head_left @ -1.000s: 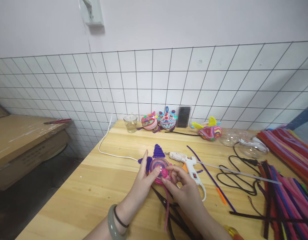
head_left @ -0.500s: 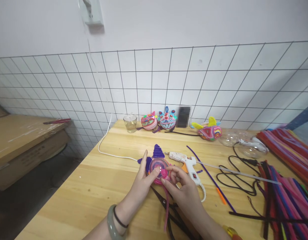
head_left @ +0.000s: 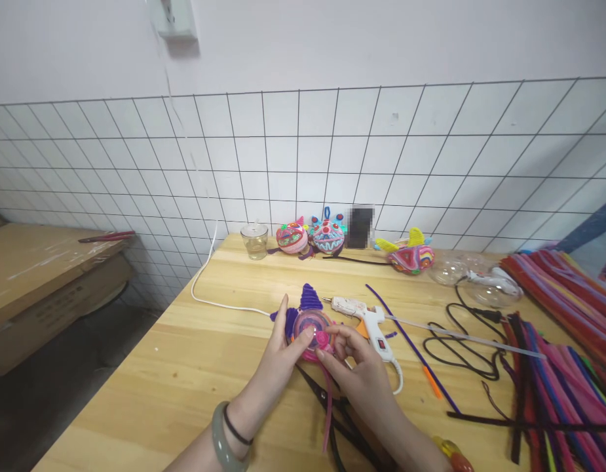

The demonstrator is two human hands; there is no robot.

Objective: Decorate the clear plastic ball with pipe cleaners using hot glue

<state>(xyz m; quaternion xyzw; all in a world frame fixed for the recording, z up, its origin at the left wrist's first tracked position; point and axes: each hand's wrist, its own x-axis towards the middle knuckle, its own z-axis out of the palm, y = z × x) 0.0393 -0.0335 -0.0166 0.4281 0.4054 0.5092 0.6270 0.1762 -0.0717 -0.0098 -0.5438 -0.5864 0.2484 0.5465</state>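
A round craft ball wound with pink, orange and purple pipe cleaners (head_left: pixel 310 319) has two purple fin-like pieces (head_left: pixel 310 298) on its far side. My left hand (head_left: pixel 280 351) grips the ball from the left, thumb across its top. A small pink coil (head_left: pixel 322 339) sits on the ball, and my right hand (head_left: pixel 354 364) pinches at its edge with thumb and forefinger. From there a pink pipe cleaner tail (head_left: pixel 328 419) hangs toward me. Black-handled scissors (head_left: pixel 323 396) lie beneath, partly hidden by my right hand. Just beyond is a white glue gun (head_left: pixel 366 318) with a glue stick.
Finished pipe-cleaner figures (head_left: pixel 327 235) stand along the wall with a glass cup (head_left: pixel 254 241). Clear plastic balls (head_left: pixel 494 288), a black cord (head_left: pixel 440 344) and bundles of pipe cleaners (head_left: pixel 563 380) lie right. A purple pipe cleaner (head_left: pixel 411 344) lies beyond the glue gun.
The camera view has shifted slightly. Both hands keep nearly the same hold on the ball and the pink coil.
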